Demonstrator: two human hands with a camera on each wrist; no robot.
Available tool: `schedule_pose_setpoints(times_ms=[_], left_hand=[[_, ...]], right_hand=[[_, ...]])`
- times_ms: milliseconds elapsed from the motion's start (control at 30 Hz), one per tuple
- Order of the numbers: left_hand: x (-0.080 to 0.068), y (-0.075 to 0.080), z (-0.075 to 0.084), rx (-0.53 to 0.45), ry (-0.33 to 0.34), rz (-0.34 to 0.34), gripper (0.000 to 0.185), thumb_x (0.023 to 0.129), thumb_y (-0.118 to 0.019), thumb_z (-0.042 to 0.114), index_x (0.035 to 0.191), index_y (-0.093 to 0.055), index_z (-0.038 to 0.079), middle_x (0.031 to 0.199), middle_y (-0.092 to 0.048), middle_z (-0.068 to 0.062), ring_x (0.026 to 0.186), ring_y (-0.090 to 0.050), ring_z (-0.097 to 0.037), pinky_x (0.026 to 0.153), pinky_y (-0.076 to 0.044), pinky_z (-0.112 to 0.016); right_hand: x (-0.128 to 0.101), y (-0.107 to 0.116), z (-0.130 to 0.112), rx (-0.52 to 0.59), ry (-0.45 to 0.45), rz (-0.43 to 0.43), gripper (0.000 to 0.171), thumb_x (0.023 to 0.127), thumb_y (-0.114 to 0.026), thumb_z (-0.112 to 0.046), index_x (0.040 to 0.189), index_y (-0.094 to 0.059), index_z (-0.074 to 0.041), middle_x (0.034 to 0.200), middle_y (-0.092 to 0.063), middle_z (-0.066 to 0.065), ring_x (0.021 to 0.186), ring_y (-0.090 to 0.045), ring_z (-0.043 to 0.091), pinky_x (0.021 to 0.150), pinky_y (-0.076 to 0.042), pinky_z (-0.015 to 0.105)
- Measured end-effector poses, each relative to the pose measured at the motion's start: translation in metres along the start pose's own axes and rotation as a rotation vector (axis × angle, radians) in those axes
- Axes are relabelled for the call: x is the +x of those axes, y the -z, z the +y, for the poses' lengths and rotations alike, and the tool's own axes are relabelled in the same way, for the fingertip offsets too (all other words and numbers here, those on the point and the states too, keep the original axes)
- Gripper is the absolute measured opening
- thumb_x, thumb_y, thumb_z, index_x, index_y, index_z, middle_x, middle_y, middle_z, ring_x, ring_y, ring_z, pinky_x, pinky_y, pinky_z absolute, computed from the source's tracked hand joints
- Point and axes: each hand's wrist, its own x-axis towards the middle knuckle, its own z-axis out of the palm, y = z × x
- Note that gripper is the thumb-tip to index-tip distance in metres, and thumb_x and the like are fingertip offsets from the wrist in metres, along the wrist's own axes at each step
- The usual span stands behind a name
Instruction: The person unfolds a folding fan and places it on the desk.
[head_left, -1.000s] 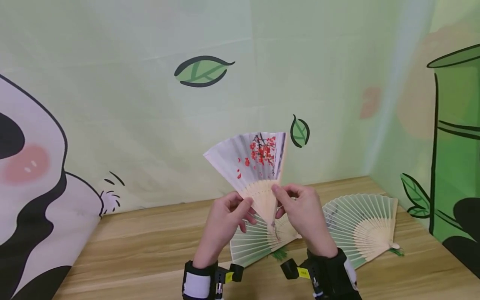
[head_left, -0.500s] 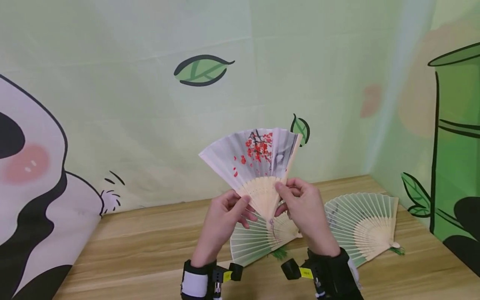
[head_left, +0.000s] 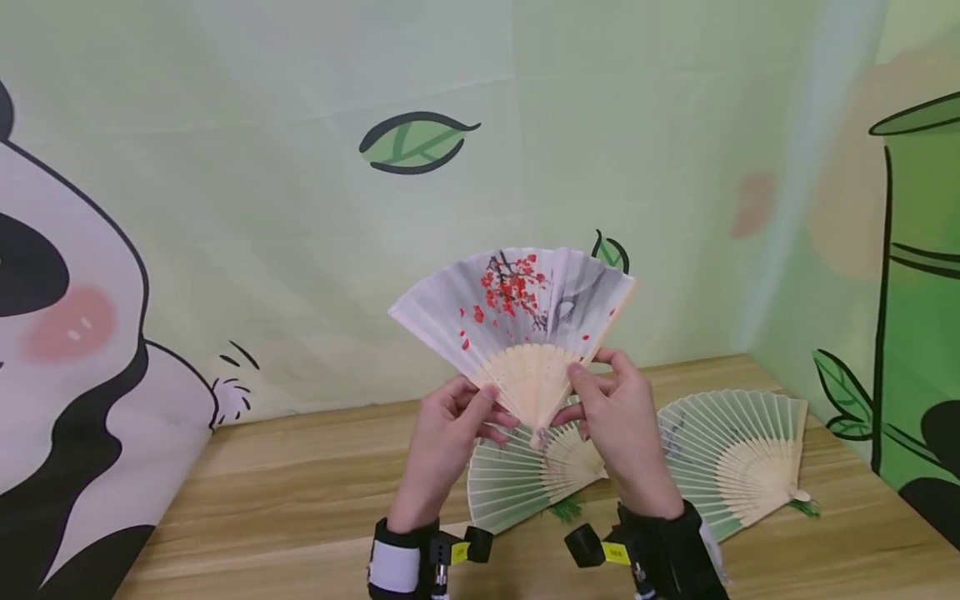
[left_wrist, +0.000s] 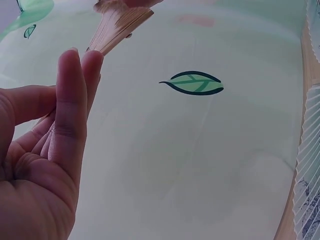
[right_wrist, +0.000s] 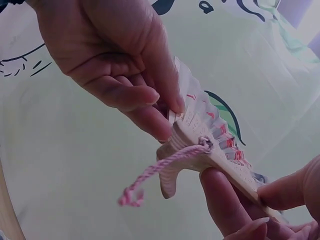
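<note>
In the head view a white folding fan (head_left: 517, 308) with red blossoms and pale wooden ribs is held up, spread wide, pivot end down. My left hand (head_left: 453, 425) pinches its left outer rib between thumb and fingers. On the opposite side my right hand (head_left: 618, 425) grips the right outer rib with the thumb in front. The right wrist view shows a pink cord (right_wrist: 160, 170) hanging from the pivot, between both hands. In the left wrist view the wooden ribs (left_wrist: 120, 27) reach up from my left fingertips; most of the fan is hidden there.
Two green folding fans lie spread on the wooden table (head_left: 300, 483): one green fan (head_left: 510, 487) below the held fan, partly covered, and another green fan (head_left: 750, 442) to the right. A printed backdrop (head_left: 300, 250) with a panda and leaves stands behind.
The white fan has spread wider as my right hand moved right and slightly up with its outer rib. My left hand stays nearly in place. The green fans lie still.
</note>
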Motion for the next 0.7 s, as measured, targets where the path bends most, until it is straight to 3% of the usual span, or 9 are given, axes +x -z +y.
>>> schedule_pose_setpoints(times_ms=[333, 533, 700], left_hand=[[0.0014, 0.0008, -0.002, -0.051, -0.061, 0.064, 0.026, 0.099, -0.059, 0.013, 0.124, -0.059, 0.004, 0.096, -0.069, -0.019, 0.082, -0.07, -0.029, 0.068, -0.059, -0.04], [0.0014, 0.0019, -0.0025, -0.051, -0.066, 0.076, 0.025, 0.099, -0.059, 0.014, 0.123, -0.059, 0.006, 0.095, -0.069, -0.018, 0.082, -0.07, -0.03, 0.07, -0.059, -0.04], [0.0005, 0.0035, -0.0024, -0.059, -0.067, 0.074, 0.028, 0.101, -0.056, 0.019, 0.127, -0.058, 0.007, 0.099, -0.068, -0.019, 0.08, -0.07, -0.029, 0.071, -0.059, -0.041]], right_hand=[[0.0015, 0.0021, 0.0009, 0.023, 0.0, 0.007, 0.021, 0.101, -0.055, -0.019, 0.107, -0.047, 0.0, 0.094, -0.063, 0.017, 0.063, -0.067, 0.025, 0.043, -0.039, 0.021], [0.0013, 0.002, 0.0011, 0.057, -0.003, 0.01, 0.021, 0.1, -0.057, -0.017, 0.101, -0.045, 0.0, 0.076, -0.052, 0.012, 0.046, -0.053, 0.018, 0.042, -0.04, 0.022], [0.0018, 0.0023, 0.0003, 0.07, -0.02, -0.022, 0.02, 0.101, -0.055, -0.018, 0.103, -0.042, -0.003, 0.07, -0.057, 0.011, 0.046, -0.058, 0.021, 0.041, -0.037, 0.021]])
